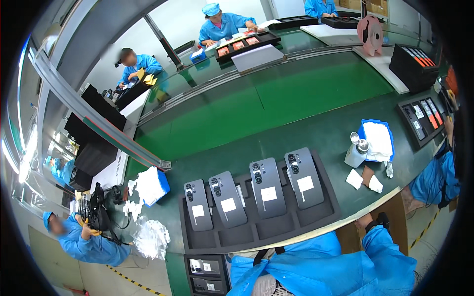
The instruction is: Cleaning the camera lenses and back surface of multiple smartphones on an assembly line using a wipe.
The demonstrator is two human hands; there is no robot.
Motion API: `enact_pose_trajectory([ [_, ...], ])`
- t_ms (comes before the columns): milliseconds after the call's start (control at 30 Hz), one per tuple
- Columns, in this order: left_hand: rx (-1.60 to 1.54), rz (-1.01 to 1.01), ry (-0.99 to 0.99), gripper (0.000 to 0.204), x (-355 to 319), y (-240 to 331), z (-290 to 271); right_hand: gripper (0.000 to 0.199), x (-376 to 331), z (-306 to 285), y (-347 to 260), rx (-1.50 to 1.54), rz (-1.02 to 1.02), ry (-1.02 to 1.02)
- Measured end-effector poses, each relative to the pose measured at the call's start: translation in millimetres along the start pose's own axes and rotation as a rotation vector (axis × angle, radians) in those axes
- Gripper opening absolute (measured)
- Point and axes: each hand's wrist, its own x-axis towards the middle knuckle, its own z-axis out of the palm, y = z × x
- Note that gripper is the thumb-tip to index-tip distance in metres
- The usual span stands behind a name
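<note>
A black foam tray (323,217) lies at the table's front edge. Several grey smartphones rest in its slots, backs up, each with a white sticker; the rightmost phone (311,190) and the leftmost phone (200,209) sit at its two ends. My right hand (365,220) is low at the table edge, right of the tray, above an open cardboard box (390,222). A black band circles its wrist, and its fingers are too hidden to read. My left hand is out of sight; only blue clothing shows below the tray.
Blue bins of white cloths stand right (390,135) and left (165,185). Metal-topped bottles (355,157) and crumpled wipes (354,179) lie by the right bin. Clear plastic bags (150,239) are at left. A green conveyor (276,108) runs beyond; co-workers sit around.
</note>
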Motion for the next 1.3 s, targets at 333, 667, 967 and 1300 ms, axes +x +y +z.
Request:
enact_pose_trajectory([
  [333, 0.029, -0.001, -0.035, 0.023, 3, -4, -5, 0.018, -10, 8, -18, 0.045, 0.040, 0.017],
  [667, 0.077, 0.026, -0.083, 0.024, -6, -9, -11, 0.038, -100, -14, -186, -0.588, -0.484, -0.058],
  [967, 0.101, 0.696, -0.118, 0.039, -105, 128, -62, 0.031, -169, -24, -360, -0.255, -0.633, -0.896],
  [1300, -0.734, 1.761, -0.758, 0.053, -122, 241, -20, 0.035, -193, -6, -378, -0.322, -0.636, -0.499],
])
